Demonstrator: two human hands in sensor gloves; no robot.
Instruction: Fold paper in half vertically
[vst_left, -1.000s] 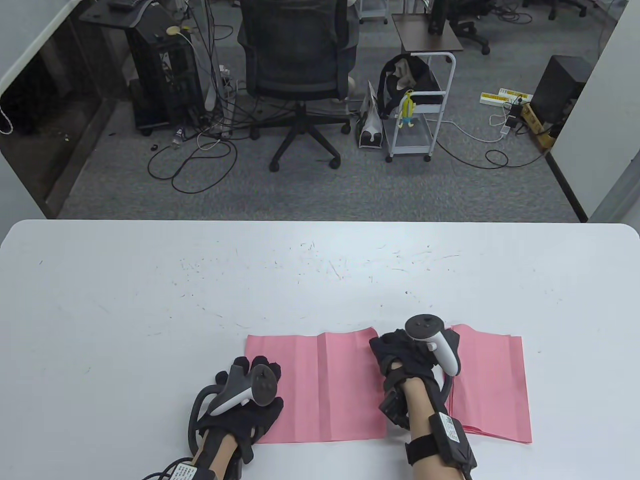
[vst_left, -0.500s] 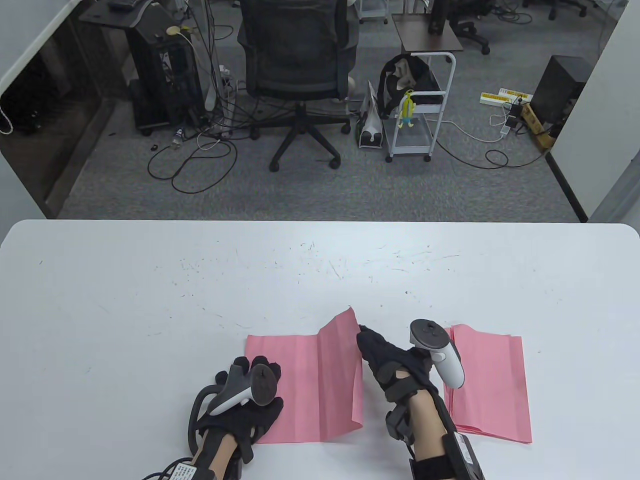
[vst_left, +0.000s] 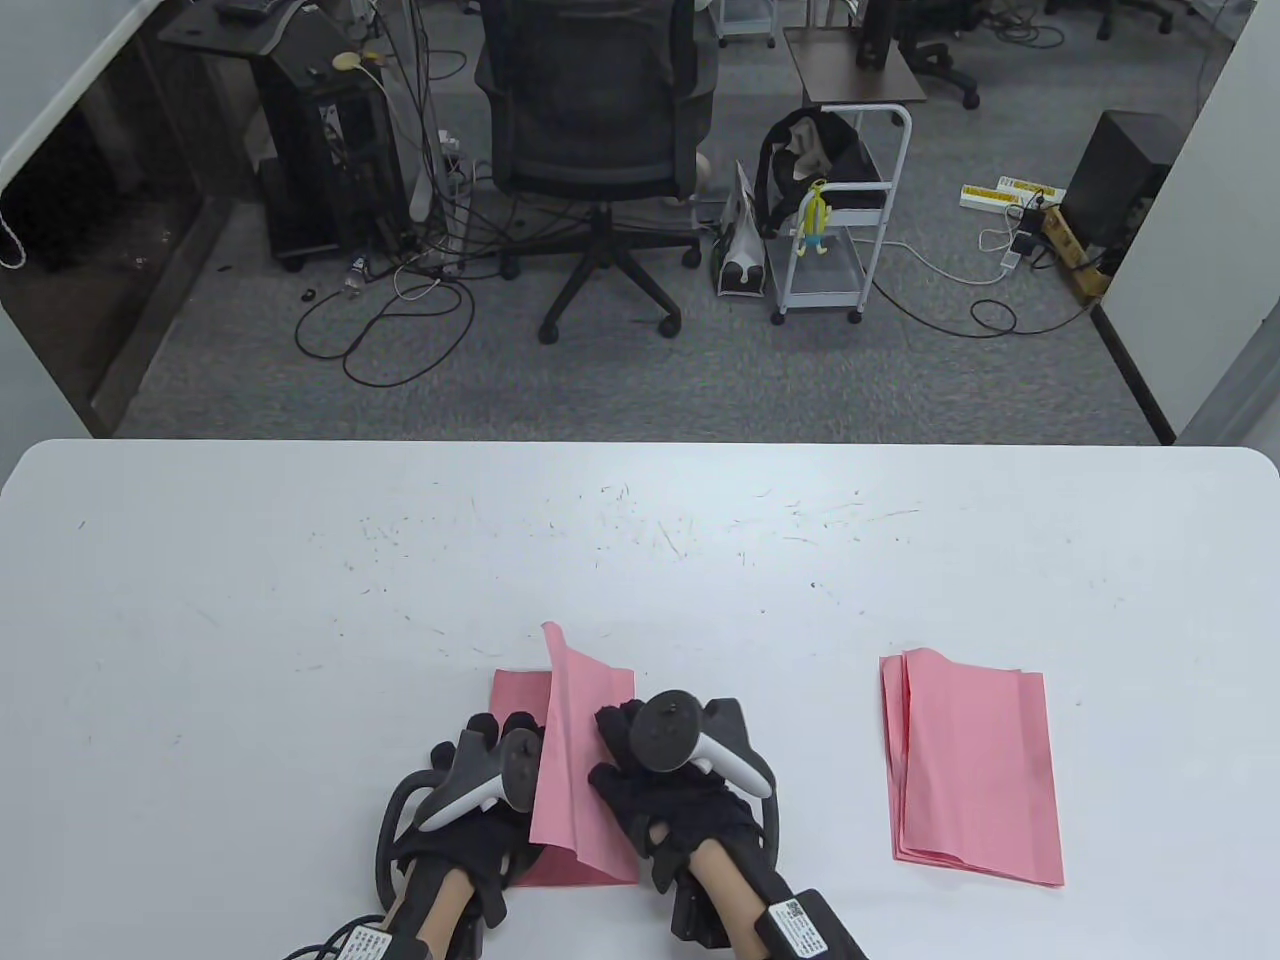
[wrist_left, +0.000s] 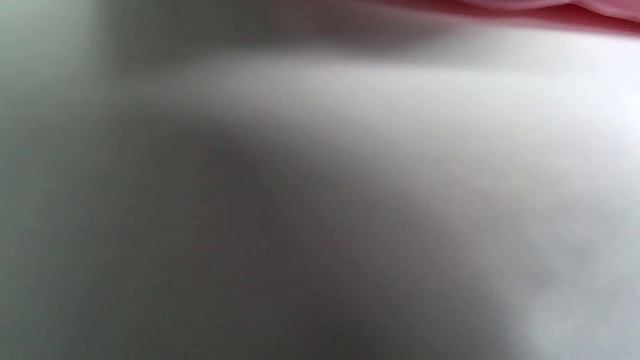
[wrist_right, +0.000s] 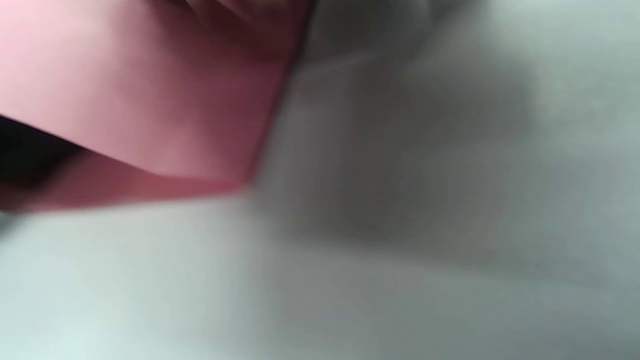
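Lying between both hands: pink paper (vst_left: 580, 760), half-folded.

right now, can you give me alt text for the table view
A gloved right hand carries the right half of a pink paper sheet leftward over its other half, while the left hand rests on the sheet's left side. A stack of pink papers lies on the white table.

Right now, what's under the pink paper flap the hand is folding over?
Under the raised flap lies the same pink paper's left half on the white table. The left hand is partly hidden; whether it presses the paper is unclear.
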